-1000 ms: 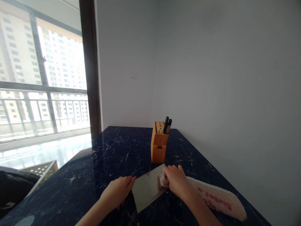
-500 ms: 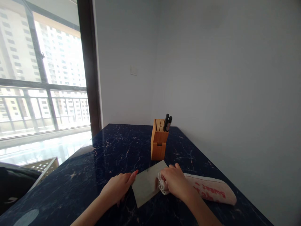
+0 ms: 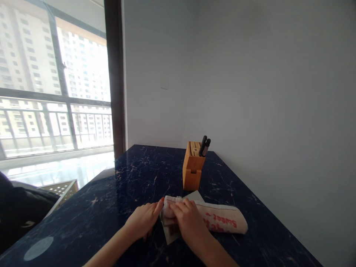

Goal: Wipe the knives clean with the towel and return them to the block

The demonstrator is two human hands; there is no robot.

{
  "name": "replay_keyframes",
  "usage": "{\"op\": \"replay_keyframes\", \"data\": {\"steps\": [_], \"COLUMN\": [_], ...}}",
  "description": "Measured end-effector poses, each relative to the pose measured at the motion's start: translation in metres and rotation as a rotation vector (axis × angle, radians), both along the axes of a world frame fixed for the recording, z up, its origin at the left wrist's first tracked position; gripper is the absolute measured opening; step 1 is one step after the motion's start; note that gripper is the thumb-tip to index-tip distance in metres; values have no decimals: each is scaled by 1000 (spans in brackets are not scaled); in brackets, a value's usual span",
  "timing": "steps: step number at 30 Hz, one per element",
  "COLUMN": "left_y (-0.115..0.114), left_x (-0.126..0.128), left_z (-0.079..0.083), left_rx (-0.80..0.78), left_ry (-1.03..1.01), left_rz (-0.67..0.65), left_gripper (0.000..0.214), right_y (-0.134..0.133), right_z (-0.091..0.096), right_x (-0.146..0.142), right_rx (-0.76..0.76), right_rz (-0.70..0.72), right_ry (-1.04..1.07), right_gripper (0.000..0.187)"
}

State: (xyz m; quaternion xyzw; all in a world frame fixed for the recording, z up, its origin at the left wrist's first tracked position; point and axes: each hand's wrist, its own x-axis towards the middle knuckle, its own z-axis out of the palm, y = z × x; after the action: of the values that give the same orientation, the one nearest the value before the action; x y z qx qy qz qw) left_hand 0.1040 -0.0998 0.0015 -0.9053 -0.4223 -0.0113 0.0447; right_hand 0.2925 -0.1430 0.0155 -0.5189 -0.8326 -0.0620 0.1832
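Observation:
A cleaver (image 3: 171, 234) with a broad, flat metal blade is held low over the table. My left hand (image 3: 142, 221) is closed around its handle end, and the handle itself is hidden by the fingers. A pale towel (image 3: 226, 219) with red lettering covers most of the blade, leaving a far corner and the lower edge bare. My right hand (image 3: 190, 221) grips the bunched end of this towel against the blade, close to the left fingertips. The towel's folded length trails off to the right.
Beyond the hands, a wooden knife block (image 3: 193, 172) stands upright with two black-handled tools in it. The dark blue marbled table (image 3: 144, 170) meets the wall at the right. A round pale patch (image 3: 38, 248) lies at lower left, near a perforated chair (image 3: 65, 193).
My right hand has slid the towel left along the blade towards my left hand, covering more metal. My left hand keeps its hold. The view has shifted slightly left.

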Motion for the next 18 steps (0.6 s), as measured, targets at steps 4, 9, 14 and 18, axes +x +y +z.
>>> {"op": "replay_keyframes", "data": {"steps": [4, 9, 14, 18], "left_y": [1, 3, 4, 4], "left_x": [-1, -1, -3, -3], "left_z": [-4, -3, -4, -6], "left_rx": [4, -42, -77, -47], "left_ry": [4, -90, -172, -163], "left_rz": [11, 12, -8, 12], "left_gripper": [50, 45, 43, 39], "right_y": [-10, -11, -9, -14], "right_z": [9, 19, 12, 16], "right_x": [-4, -2, -12, -7], "right_rx": [-26, -86, -58, -86], "right_rz": [103, 121, 83, 142], "right_ry": [-37, -54, -52, -18], "right_gripper": [34, 31, 40, 32]}}
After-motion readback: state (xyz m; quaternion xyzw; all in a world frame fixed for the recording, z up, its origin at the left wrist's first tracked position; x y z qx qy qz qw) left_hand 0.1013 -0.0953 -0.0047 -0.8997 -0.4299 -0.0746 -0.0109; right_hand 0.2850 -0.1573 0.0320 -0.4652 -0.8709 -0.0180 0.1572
